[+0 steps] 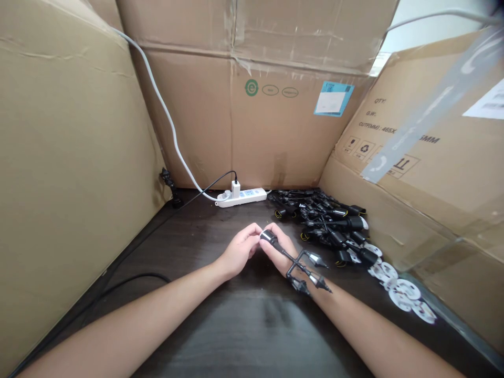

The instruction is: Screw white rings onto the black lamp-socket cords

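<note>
A black miniature lamp post (289, 256) with three lantern heads lies tilted over my right wrist, its lanterns pointing toward me. My right hand (279, 251) is closed around its wide round base. Against the end of that base, where a white rim shows, my left hand (241, 249) presses its thumb and fingers. The fingertips of both hands meet there and are partly hidden. Off to the right is a pile of similar black lamp posts (334, 223), some with yellow wires at their bases. White round discs (405, 294) lie in a row nearer to me.
A white power strip (246, 197) with a plugged-in adapter (235, 188) sits at the back. A white cable and a black cable (147, 239) run leftward. Cardboard walls (189, 115) enclose the dark table (205, 325). A small black stand (170, 189) is in the left corner.
</note>
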`<state>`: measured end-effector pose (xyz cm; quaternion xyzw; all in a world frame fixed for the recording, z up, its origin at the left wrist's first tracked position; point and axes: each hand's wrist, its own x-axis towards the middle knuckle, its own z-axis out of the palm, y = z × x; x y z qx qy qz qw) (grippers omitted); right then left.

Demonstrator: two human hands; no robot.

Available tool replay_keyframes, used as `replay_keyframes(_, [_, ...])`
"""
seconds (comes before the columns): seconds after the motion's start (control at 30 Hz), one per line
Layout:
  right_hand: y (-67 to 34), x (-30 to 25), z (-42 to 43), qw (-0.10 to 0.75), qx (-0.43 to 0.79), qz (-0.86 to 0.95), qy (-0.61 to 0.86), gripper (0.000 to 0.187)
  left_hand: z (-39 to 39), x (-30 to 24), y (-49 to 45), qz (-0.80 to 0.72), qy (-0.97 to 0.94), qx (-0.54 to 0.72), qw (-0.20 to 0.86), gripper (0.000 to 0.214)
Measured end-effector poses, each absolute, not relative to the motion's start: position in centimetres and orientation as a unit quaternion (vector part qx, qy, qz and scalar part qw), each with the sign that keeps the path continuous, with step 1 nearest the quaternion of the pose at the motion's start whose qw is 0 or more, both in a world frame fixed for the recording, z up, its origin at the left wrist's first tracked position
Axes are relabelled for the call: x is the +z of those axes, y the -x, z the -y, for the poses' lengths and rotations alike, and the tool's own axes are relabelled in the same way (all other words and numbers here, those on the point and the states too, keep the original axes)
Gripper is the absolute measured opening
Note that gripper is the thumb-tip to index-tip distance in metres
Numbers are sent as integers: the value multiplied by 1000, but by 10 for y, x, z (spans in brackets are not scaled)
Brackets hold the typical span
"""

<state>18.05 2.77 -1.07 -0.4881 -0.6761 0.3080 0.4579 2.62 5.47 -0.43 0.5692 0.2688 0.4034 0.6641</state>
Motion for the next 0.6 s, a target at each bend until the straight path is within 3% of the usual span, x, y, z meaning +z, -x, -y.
replay_keyframes(0.6, [-177,-8,-25,439,289,684,506,17,-54,-6,-26,-278,-604,405,628,20])
